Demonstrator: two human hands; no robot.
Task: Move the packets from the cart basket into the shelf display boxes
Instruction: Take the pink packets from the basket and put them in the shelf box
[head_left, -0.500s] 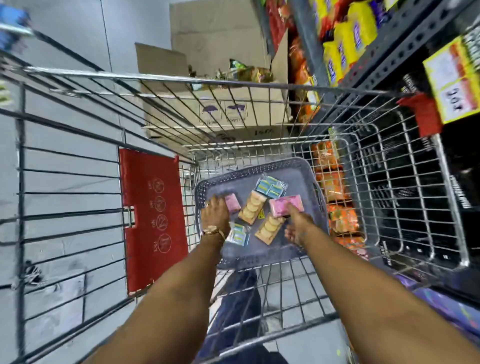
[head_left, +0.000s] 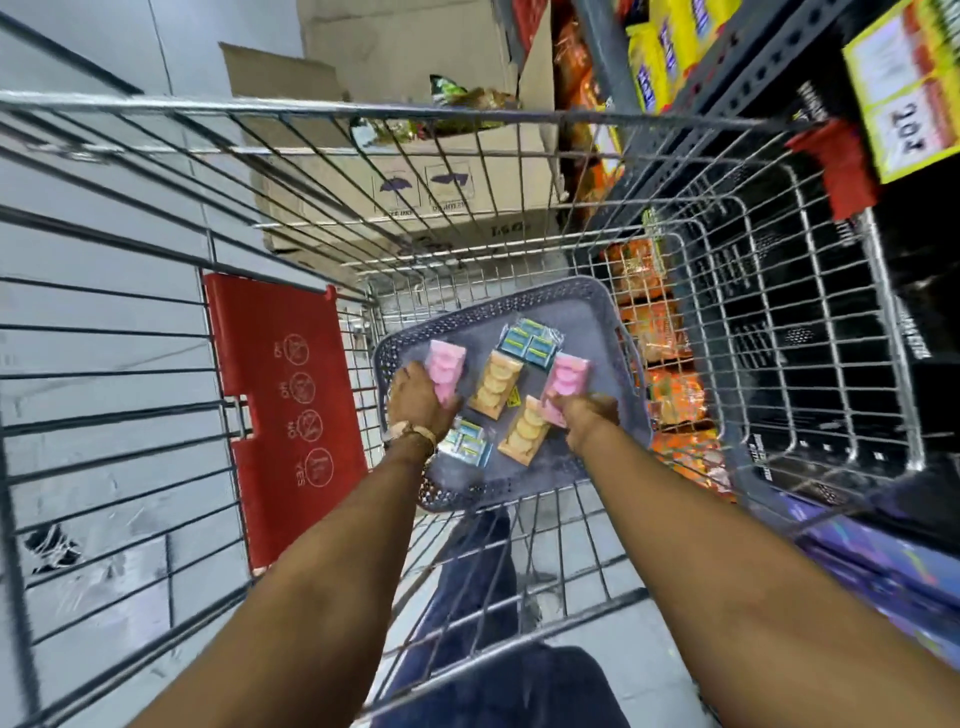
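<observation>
Hands reach into the grey perforated plastic basket (head_left: 597, 306) at frame centre: the left hand (head_left: 415, 402) pinches one pink wafer packet (head_left: 445, 370), the right hand (head_left: 587, 418) another pink packet (head_left: 567, 385); orange biscuit packets (head_left: 493, 384) lie between.

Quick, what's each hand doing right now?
Left hand: closed on a pink packet.
Right hand: closed on another pink packet.

left hand (head_left: 415, 397): grips a pink packet (head_left: 445, 370), centre frame
right hand (head_left: 584, 415): grips another pink packet (head_left: 563, 387)
grey basket (head_left: 582, 306): holds orange packets (head_left: 493, 384) and blue packets (head_left: 530, 340)
</observation>
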